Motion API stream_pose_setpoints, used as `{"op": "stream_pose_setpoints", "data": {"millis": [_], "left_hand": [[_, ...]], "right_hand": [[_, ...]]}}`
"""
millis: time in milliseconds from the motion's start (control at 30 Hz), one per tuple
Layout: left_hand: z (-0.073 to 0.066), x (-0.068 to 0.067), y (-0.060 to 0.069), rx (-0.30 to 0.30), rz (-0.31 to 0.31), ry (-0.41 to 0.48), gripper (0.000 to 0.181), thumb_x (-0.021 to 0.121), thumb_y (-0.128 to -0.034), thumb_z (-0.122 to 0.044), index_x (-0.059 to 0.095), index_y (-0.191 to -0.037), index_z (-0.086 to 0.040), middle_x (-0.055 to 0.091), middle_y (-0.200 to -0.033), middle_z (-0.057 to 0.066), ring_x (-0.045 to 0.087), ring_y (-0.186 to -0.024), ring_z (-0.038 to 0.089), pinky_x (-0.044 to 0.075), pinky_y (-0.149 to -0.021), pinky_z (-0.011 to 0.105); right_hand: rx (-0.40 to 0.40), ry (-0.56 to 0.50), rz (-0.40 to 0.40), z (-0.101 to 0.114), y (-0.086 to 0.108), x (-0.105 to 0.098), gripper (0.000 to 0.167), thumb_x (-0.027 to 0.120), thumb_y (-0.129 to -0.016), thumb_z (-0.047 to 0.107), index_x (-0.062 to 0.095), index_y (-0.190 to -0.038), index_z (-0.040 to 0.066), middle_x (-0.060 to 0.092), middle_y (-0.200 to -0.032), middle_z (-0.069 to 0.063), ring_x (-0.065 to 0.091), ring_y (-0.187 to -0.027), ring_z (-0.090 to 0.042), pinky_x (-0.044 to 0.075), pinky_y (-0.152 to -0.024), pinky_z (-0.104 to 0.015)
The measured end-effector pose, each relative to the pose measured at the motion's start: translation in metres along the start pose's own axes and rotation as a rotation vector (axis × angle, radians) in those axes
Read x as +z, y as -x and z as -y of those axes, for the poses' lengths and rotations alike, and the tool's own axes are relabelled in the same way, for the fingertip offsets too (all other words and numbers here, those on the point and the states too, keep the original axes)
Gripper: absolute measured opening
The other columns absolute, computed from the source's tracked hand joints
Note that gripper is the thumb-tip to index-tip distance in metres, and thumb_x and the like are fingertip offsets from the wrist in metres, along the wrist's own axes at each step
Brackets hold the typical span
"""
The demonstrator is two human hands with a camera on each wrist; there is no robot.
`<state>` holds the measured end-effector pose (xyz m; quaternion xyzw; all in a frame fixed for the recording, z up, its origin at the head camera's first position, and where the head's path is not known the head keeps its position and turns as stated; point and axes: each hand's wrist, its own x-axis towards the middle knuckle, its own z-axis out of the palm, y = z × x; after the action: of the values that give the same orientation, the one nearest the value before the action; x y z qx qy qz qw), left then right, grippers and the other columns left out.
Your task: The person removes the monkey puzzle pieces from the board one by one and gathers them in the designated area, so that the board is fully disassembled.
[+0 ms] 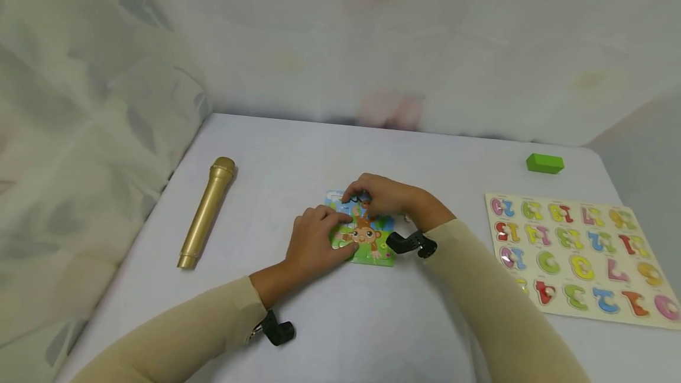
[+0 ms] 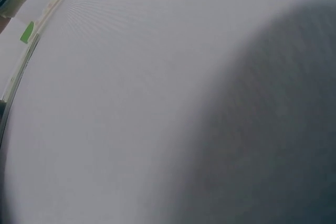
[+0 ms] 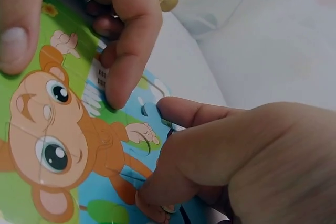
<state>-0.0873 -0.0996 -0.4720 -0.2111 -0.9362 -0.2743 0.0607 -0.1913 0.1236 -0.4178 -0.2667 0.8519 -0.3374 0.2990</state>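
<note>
A jigsaw puzzle [image 1: 367, 256] with a cartoon monkey on blue and green lies on the white table. My left hand [image 1: 317, 241] rests along its left side, fingertips on the picture and thumb near the lower edge. At the far part of the puzzle my right hand [image 1: 387, 195] bends over. In the right wrist view, the right hand [image 3: 236, 156] has index finger and thumb on either side of a blue puzzle piece [image 3: 149, 111]; a dark gap shows beside it, and fingers partly hide it. The left wrist view shows neither hand clearly.
A gold microphone [image 1: 207, 211] lies at the left. On the right is a number puzzle board [image 1: 580, 250] with colourful knobbed numerals, and a green block [image 1: 545, 163] sits behind it. Floral cloth [image 1: 340, 40] hangs at the back.
</note>
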Motion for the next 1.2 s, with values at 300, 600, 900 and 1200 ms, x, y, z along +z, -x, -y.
{"op": "stream_pose_setpoints", "data": {"millis": [300, 600, 900, 1200], "left_hand": [[-0.001, -0.003, 0.002, -0.013, 0.003, 0.000, 0.048, 0.085, -0.0826, -0.052, 0.077, -0.122, -0.026, 0.063, -0.112, -0.005, 0.055, -0.102, 0.021, 0.039, -0.082, 0.042], [-0.002, -0.004, 0.002, -0.014, 0.001, 0.001, 0.048, 0.085, -0.0833, -0.051, 0.077, -0.122, -0.025, 0.062, -0.112, -0.005, 0.054, -0.101, 0.021, 0.039, -0.082, 0.043], [-0.004, -0.003, 0.000, -0.014, 0.009, 0.014, 0.048, 0.085, -0.0828, -0.051, 0.077, -0.123, -0.025, 0.062, -0.112, -0.005, 0.053, -0.100, 0.020, 0.039, -0.083, 0.043], [-0.006, -0.001, -0.001, -0.020, 0.024, 0.010, 0.049, 0.085, -0.0829, -0.052, 0.077, -0.123, -0.026, 0.062, -0.111, -0.005, 0.054, -0.101, 0.021, 0.039, -0.084, 0.043]], "right_hand": [[0.006, -0.086, -0.047, -0.003, 0.001, 0.004, 0.049, 0.066, -0.091, -0.004, 0.075, -0.128, 0.026, 0.059, -0.138, 0.001, 0.054, -0.119, -0.023, 0.051, -0.093, -0.036], [-0.023, -0.128, -0.087, -0.005, 0.002, 0.001, 0.032, 0.068, -0.101, 0.008, 0.074, -0.130, 0.021, 0.068, -0.123, 0.000, 0.059, -0.104, -0.020, 0.049, -0.093, -0.038], [-0.006, -0.160, -0.044, -0.002, -0.001, -0.009, 0.023, 0.069, -0.101, 0.005, 0.077, -0.121, 0.014, 0.067, -0.102, -0.005, 0.060, -0.092, -0.021, 0.052, -0.083, -0.036], [0.029, -0.179, -0.047, 0.001, 0.005, -0.019, 0.025, 0.068, -0.101, 0.005, 0.077, -0.123, 0.014, 0.068, -0.103, -0.007, 0.065, -0.089, -0.023, 0.055, -0.083, -0.038]]}}
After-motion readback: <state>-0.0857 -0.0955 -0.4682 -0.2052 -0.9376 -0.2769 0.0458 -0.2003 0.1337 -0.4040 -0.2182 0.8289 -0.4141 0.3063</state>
